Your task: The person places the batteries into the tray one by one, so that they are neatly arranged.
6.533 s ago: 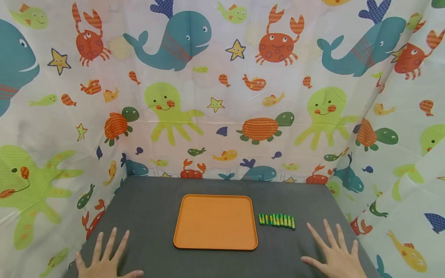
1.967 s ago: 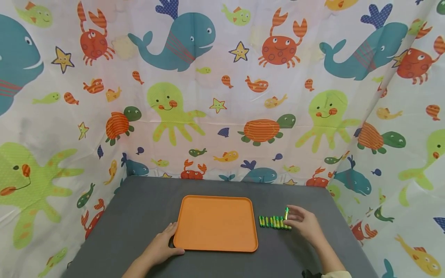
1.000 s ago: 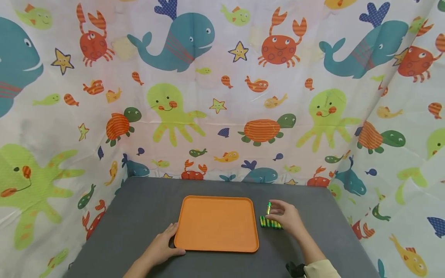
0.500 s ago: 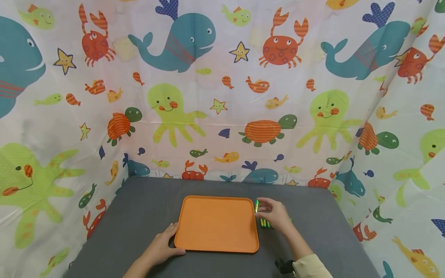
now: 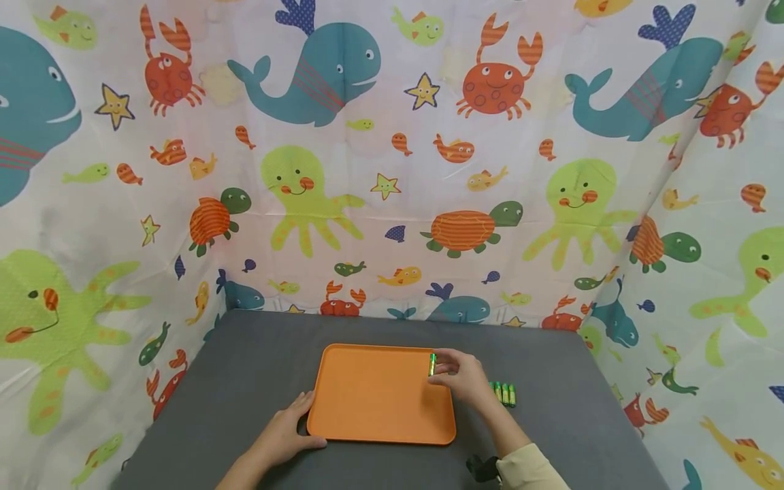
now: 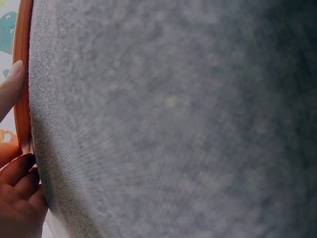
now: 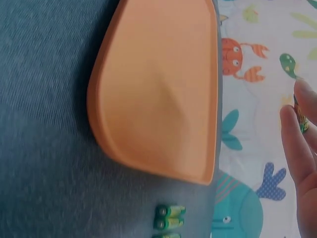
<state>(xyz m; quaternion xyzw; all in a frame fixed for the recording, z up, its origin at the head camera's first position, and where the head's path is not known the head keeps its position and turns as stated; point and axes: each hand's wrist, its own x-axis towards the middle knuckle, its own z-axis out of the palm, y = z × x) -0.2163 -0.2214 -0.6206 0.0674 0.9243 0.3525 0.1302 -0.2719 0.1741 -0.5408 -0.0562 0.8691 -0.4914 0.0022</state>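
Note:
My right hand (image 5: 465, 378) pinches a green-and-yellow battery (image 5: 432, 364) upright between thumb and fingers, above the right side of the orange tray (image 5: 380, 395). The right wrist view shows the same battery (image 7: 300, 116) partly covered by the fingers. At the tray's near left corner, my left hand (image 5: 282, 430) grips the edge, its thumb at the front and fingers along the left side. Its curled fingers (image 6: 22, 181) show against the tray rim (image 6: 22, 99) in the left wrist view. Several batteries (image 5: 505, 394) lie in a row right of the tray, some hidden behind my right hand and forearm.
The tray lies on a dark grey table (image 5: 269, 361). A white curtain (image 5: 380, 272) printed with sea animals encloses the table at the back and both sides. A dark strap (image 5: 482, 469) circles my right wrist.
Both hands were spread open at first. Since then, my left hand has taken hold of the tray, and my right hand has lifted a battery from the row and carried it left over the tray.

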